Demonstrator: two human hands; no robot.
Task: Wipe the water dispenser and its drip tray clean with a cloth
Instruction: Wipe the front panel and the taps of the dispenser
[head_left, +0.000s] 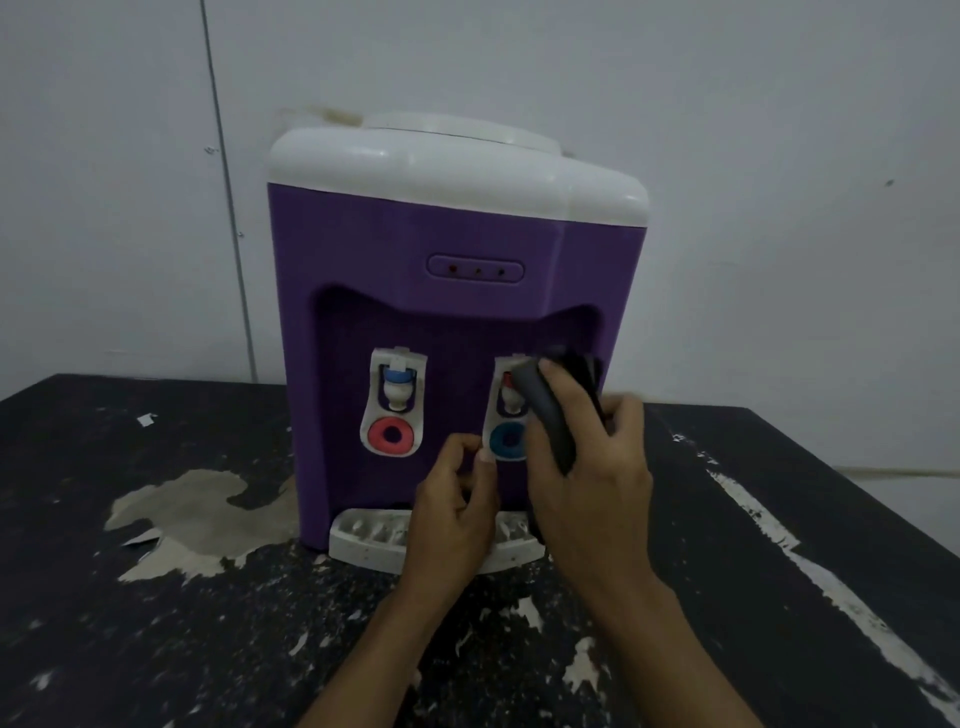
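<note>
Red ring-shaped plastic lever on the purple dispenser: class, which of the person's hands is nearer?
Left. The left hand sits just right of the red ring-shaped plastic lever; the right hand, gripping a dark cloth, is farther right.

There is just one view. The camera sits on the person's head and looks forward and down. It is close up. The dispenser (457, 249) fills the middle of the frame, from its white top in the upper middle to the drip tray (363, 540) in the lower middle. The wall (727, 156) fills the upper half behind it. The dark surface (156, 623) runs across the lower half to both side edges. Both arms come in from the bottom edge. The left hand (457, 499) and the right hand (597, 467), with its cloth (550, 421), sit just below and right of the middle.
</note>
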